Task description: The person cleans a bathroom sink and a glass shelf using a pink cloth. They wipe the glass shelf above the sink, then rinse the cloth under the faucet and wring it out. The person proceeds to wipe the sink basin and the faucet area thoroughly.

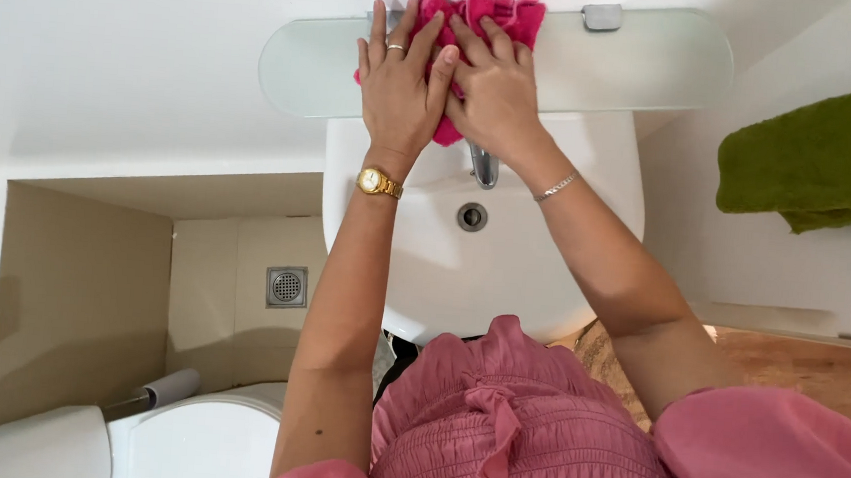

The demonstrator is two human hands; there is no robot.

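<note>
Head view shows the left hand (396, 87) and right hand (496, 89) side by side, fingers spread flat and pressing a bunched pink cloth (481, 18) onto the frosted glass shelf (648, 60) above the white washbasin (504, 264). The cloth looks soft, light and floppy, best held by its bunched middle, while the shelf seems rigid, smooth and breakable. The basin bowl appears empty around its drain (472, 216).
</note>
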